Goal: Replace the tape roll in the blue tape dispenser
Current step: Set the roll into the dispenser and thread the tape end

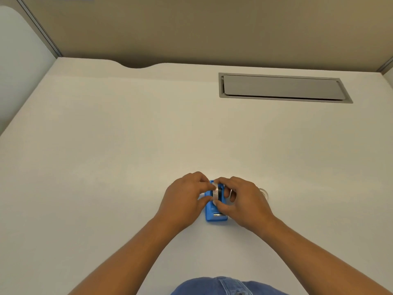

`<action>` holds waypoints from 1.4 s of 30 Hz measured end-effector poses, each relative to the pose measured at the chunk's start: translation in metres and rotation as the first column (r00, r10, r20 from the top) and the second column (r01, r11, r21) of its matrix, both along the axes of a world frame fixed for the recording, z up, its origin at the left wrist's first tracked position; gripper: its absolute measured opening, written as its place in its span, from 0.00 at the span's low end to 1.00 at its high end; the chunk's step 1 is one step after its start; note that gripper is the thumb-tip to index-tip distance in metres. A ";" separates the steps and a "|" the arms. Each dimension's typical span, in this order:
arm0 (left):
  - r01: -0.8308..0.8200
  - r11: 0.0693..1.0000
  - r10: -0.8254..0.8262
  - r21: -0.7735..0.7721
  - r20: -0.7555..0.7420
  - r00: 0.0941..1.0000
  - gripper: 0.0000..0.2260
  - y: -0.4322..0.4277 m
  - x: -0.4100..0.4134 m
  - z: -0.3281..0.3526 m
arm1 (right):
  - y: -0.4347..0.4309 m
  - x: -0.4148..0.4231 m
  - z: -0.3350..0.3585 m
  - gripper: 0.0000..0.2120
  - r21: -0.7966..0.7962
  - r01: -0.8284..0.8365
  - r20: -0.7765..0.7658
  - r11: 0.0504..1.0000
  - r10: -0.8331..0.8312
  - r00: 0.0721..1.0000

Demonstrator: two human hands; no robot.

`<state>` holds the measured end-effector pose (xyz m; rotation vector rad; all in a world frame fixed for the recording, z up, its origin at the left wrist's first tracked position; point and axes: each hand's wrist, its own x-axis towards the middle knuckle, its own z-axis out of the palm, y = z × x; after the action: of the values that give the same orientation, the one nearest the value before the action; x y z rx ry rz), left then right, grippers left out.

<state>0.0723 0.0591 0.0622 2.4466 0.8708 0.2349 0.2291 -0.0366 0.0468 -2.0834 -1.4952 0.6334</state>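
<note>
The blue tape dispenser stands on the white desk near its front middle, cutter end toward me. A clear tape roll sits upright in the dispenser's slot. My left hand grips the dispenser's left side, thumb and fingers against the body and the roll. My right hand pinches the roll from the right, fingertips over its top and front. A second clear tape roll lies flat on the desk just behind my right hand, mostly hidden.
The white desk stretches out all around. A grey cable hatch is set into the desk at the back right. Beige partition walls close the back and sides.
</note>
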 end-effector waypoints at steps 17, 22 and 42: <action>0.097 0.975 -0.083 0.201 -0.076 0.994 0.08 0.002 0.017 0.018 | 0.001 -0.005 0.003 0.14 -0.033 0.022 0.087 0.999 -0.019 0.996; -0.001 0.993 0.007 0.115 -0.054 0.999 0.08 -0.002 0.013 0.017 | -0.003 -0.010 0.004 0.17 -0.012 0.052 0.080 0.999 -0.051 0.996; -0.088 0.995 0.089 -0.037 0.029 0.996 0.10 -0.017 0.000 0.013 | -0.013 -0.010 0.011 0.05 0.041 0.098 0.120 0.994 -0.102 0.987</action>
<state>0.0728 0.0422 0.0750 2.3684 0.9627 0.2854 0.2187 -0.0495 0.0576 -2.1890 -1.4451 0.4460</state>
